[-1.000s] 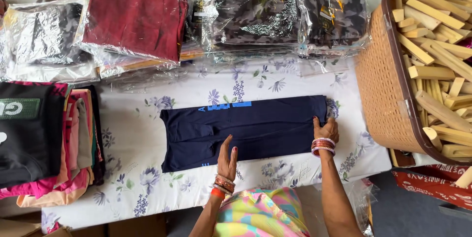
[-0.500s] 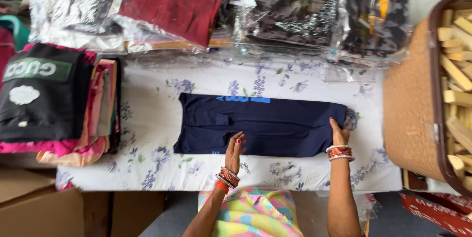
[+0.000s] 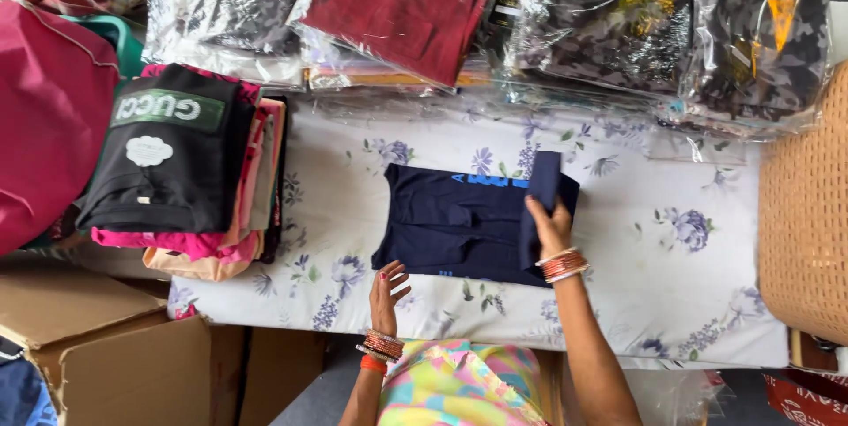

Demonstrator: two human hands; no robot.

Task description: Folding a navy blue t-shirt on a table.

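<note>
Two hands work over a dark navy garment [image 3: 459, 223] that lies flat on the bench [image 3: 689, 302], which is covered with a white cloth printed with blue flowers. The right hand [image 3: 549, 225] grips the right end of the garment and has it turned over onto the rest, so a narrow folded flap [image 3: 541, 192] stands across the cloth. The left hand [image 3: 387, 289] is open with fingers spread, holding nothing, at the near edge of the bench just beside the garment's lower left corner; whether it touches the fabric cannot be told. Both wrists wear stacks of bangles.

To the left of the garment, well apart, sits a pile of folded clothes [image 3: 190, 179] with a black one on top. Along the far side lie clothes packed in clear plastic bags [image 3: 609, 20], among them a dark red one [image 3: 402, 2]. A woven basket [image 3: 804, 223] stands at the right edge, and a cardboard box [image 3: 97, 346] sits below the bench on the left.
</note>
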